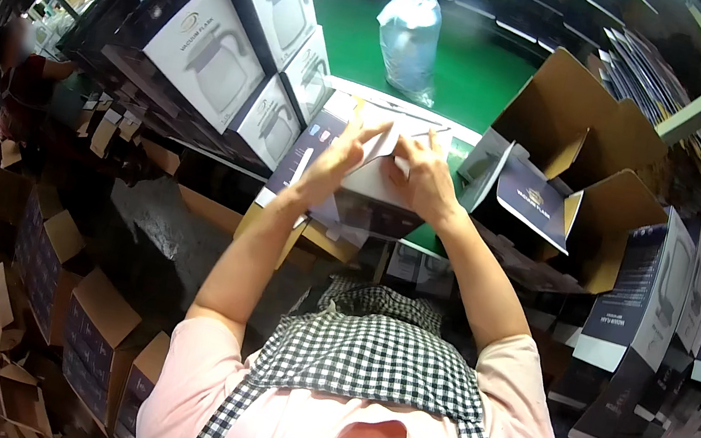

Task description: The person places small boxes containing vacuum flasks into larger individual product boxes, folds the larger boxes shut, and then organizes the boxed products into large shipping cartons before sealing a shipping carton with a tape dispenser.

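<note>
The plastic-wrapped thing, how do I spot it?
Find the green surface beyond the person's left hand and right hand. On it is the pale plastic-wrapped thing. Unlike the white boxes to its left, it's rounded and shiny.

I count two hands of my own, one left hand (338,156) and one right hand (424,176), and one box (366,186) under them. Ahead of me there's one bag (412,42) on one green table (489,70). In the stack to my left I make out five white boxes (205,57). To my right I see one open carton (535,102), at least three upright boxes (632,297), and sheets (642,78) too many to count. Low on my left, at least three brown cartons (105,307). One co-worker (21,95). I wear one apron (373,354).
</note>
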Available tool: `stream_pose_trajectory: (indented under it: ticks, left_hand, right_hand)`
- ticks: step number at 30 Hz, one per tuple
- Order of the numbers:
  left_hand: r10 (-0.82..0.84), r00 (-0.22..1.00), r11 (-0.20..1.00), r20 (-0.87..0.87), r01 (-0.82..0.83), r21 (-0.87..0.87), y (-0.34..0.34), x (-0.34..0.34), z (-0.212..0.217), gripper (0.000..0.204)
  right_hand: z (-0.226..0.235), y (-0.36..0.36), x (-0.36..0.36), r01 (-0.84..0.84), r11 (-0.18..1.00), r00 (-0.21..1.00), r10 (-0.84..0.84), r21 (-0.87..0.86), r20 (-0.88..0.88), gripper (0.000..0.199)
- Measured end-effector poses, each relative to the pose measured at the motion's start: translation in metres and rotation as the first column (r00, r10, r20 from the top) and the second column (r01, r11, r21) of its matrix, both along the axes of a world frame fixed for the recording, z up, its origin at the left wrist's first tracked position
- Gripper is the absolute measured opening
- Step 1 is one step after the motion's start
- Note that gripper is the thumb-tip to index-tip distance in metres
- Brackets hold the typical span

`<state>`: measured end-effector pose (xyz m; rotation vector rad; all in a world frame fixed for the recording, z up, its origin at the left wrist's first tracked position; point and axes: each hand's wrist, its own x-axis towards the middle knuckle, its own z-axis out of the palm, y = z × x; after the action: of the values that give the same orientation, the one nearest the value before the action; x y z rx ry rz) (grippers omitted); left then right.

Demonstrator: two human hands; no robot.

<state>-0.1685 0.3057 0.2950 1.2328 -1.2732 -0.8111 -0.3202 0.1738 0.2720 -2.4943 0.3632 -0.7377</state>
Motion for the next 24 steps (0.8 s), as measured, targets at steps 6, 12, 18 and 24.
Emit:
stream_pose_trajectory:
  ticks: [6, 12, 18, 24]
  left_hand:
    - [0.191, 0.790, 0.859, 0.582, -0.422, 0.290, -0.047, 0.013, -0.011, 0.098]
    - [0.162, 0.649, 0.783, 0.744, -0.543, 0.303, -0.057, 0.002, -0.007, 0.102]
    - [0.419, 0.736, 0.858, 0.532, -0.513, 0.034, 0.038, 0.014, 0.059, 0.039]
    - [0.363, 0.911, 0.838, 0.195, -0.411, 0.360, 0.114, 0.073, 0.057, 0.037]
  right_hand:
    - [-0.024, 0.016, -0.008, 0.257, 0.719, 0.743, -0.574, 0.646, 0.344, 0.042]
    - [-0.092, 0.033, -0.040, 0.127, -0.097, 0.864, -0.477, 0.987, -0.158, 0.074]
    - [-0.053, 0.081, -0.056, -0.249, -0.198, 0.936, -0.300, 0.948, 0.183, 0.054]
    - [-0.007, 0.072, -0.022, -0.161, 0.863, 0.893, -0.080, 0.479, 0.443, 0.085]
